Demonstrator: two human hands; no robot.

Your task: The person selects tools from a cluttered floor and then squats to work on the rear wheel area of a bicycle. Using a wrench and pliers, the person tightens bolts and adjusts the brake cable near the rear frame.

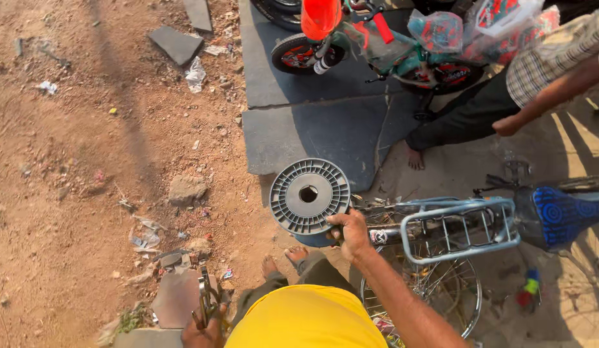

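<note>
Hands both gripped: right hand point(348, 233) clutched a grey spool point(309, 195), left hand point(206, 330) pliers point(206, 298).
Spool faced flat upward, beside the bicycle rack point(457, 227).

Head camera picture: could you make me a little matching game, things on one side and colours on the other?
Things:
1. ribbed spool in the right hand
2. rear rack of the bicycle
3. bicycle saddle
4. pliers in the left hand

Colours:
A. blue patterned
B. dark metal
C. grey
D. light blue

Pairs: 1-C, 2-D, 3-A, 4-B
</note>
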